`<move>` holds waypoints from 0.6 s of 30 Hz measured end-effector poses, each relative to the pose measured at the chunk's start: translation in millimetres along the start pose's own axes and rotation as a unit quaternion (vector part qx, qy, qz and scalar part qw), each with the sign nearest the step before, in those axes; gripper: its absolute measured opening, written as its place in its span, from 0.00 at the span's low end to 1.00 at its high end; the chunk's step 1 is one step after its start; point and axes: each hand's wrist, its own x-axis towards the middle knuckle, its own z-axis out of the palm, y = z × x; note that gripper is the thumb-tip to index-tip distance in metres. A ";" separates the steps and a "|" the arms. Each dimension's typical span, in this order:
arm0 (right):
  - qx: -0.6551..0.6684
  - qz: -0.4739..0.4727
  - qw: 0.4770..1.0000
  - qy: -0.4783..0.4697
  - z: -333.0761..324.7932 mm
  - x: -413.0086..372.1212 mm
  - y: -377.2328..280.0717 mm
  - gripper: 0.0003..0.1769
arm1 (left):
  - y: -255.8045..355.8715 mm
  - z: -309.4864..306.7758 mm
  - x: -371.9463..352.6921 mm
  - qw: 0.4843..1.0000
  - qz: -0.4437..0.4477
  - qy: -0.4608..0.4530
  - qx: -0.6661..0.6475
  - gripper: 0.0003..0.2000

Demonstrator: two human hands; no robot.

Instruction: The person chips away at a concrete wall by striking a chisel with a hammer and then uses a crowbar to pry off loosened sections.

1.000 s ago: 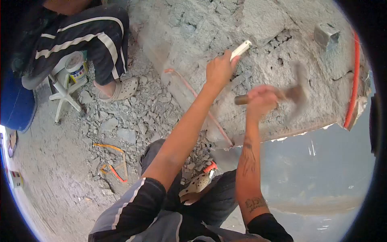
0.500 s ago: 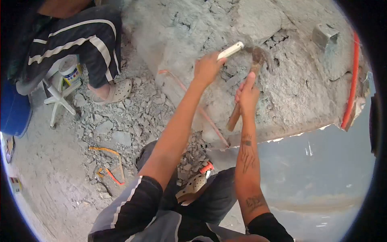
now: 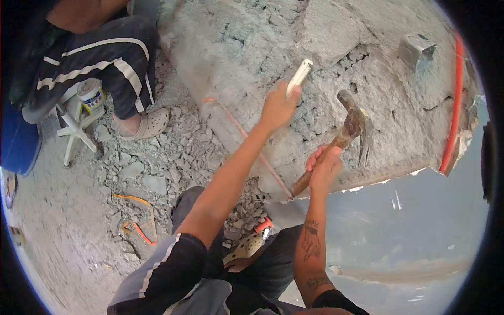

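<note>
My left hand [image 3: 280, 107] is closed around a pale cream chisel [image 3: 299, 79]; its struck end sticks up past my fingers, and its other end is hidden by my hand. My right hand [image 3: 324, 168] grips the brown handle of a claw hammer [image 3: 355, 124]. The rusty hammer head is apart from the chisel, to its lower right, with the claw pointing down. Both hands are over the rough, chipped grey masonry [image 3: 278, 42], which is cracked and pitted around the chisel.
A metal box [image 3: 417, 51] and a red-orange conduit [image 3: 455, 105] sit in the masonry at right. A thin pinkish tube [image 3: 247, 134] crosses below my left forearm. Rubble [image 3: 152, 157] covers the ground. Another person's leg [image 3: 123, 79], a paint bucket [image 3: 91, 95] and a blue barrel [image 3: 20, 142] are at left.
The hammer has swung back, down and right, away from the chisel's end. My left hand has shifted slightly down and right, and the chisel stands more upright in view.
</note>
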 end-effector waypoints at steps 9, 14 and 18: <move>0.005 -0.032 0.999 0.003 1.6 -8.6 2.9 0.35 | -34.7 -12.3 16.8 0.935 0.224 0.177 0.210 0.13; 0.030 -0.017 0.999 0.024 16.3 -14.7 1.2 0.30 | -24.5 -4.0 0.9 0.992 0.053 0.108 -0.025 0.13; 0.023 0.006 1.000 0.019 20.9 -14.8 6.7 0.30 | -31.2 -15.3 8.8 0.991 -0.073 0.112 -0.022 0.15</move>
